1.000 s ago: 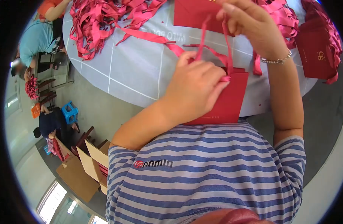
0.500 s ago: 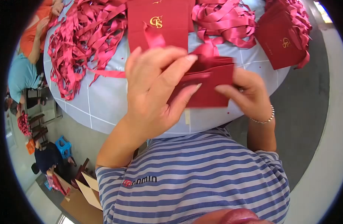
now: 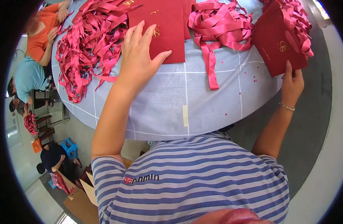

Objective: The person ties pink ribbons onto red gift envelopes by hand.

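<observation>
My left hand (image 3: 138, 56) lies with spread fingers on a stack of flat red bags (image 3: 173, 44) with gold lettering, at the table's far middle. At the right edge, my right hand (image 3: 293, 80) pinches the lower edge of a red bag (image 3: 270, 46) that lies on a pile with pink ribbons (image 3: 296, 28). A heap of loose pink ribbons (image 3: 91, 48) is left of my left hand. Another ribbon bundle (image 3: 223, 26) sits between the two bag piles, one end hanging toward me.
The round table (image 3: 156, 104) has a grey checked cloth with a strip of tape (image 3: 185, 115) and small red dots. At the left are several people, a blue stool (image 3: 69, 148) and a cardboard box (image 3: 82, 207).
Both hands have moved apart from the red bag they held in the middle. My left hand has gone to the far stack, and my right hand to the pile at the right.
</observation>
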The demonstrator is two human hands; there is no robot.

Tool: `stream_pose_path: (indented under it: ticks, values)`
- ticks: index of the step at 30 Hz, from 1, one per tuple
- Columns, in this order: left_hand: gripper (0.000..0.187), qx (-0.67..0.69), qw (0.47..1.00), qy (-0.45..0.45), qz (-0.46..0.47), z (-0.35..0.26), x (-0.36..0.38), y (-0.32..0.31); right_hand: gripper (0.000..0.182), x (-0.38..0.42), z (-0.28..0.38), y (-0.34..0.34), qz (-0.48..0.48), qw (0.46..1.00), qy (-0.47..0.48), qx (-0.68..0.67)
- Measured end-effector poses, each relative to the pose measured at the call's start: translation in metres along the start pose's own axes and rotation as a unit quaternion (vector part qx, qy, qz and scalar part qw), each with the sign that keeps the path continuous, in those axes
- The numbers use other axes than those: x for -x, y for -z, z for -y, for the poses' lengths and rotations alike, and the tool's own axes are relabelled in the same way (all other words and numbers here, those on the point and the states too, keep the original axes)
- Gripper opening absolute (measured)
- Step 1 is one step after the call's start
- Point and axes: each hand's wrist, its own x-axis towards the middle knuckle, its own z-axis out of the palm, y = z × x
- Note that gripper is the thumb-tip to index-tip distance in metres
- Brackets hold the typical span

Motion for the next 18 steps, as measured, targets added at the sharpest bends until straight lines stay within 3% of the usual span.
stream_pose_path:
  ticks: [2, 3, 5, 7, 9, 13, 18]
  values:
    - [0.074, -0.012, 1.000, -0.002, 0.003, 0.003, -0.004, -0.004, 0.046, -0.003, -0.008, -0.007, 0.028, 0.991, -0.060, 0.118]
    - [0.077, -0.024, 1.000, -0.003, 0.005, 0.004, -0.004, -0.004, 0.046, -0.002, -0.003, -0.008, 0.032, 0.991, -0.062, 0.114]
    - [0.079, -0.024, 1.000, -0.012, 0.008, 0.006, -0.006, -0.003, 0.061, 0.001, 0.013, -0.003, 0.019, 0.963, -0.022, 0.266]
    - [0.079, -0.011, 0.999, -0.037, 0.003, 0.006, -0.005, -0.002, 0.067, 0.004, 0.013, 0.003, 0.039, 0.965, -0.017, 0.259]
    - [0.076, -0.002, 0.999, -0.045, 0.008, 0.005, -0.002, -0.001, 0.066, 0.010, 0.026, 0.015, 0.213, 0.936, -0.124, 0.251]
    - [0.057, 0.025, 0.999, -0.032, 0.009, -0.005, -0.001, 0.002, 0.031, 0.051, 0.056, 0.000, 0.337, 0.939, 0.015, 0.068]
    - [0.048, 0.026, 0.999, -0.018, 0.034, -0.023, 0.004, 0.024, 0.023, 0.072, 0.089, -0.039, 0.420, 0.906, 0.059, 0.006]
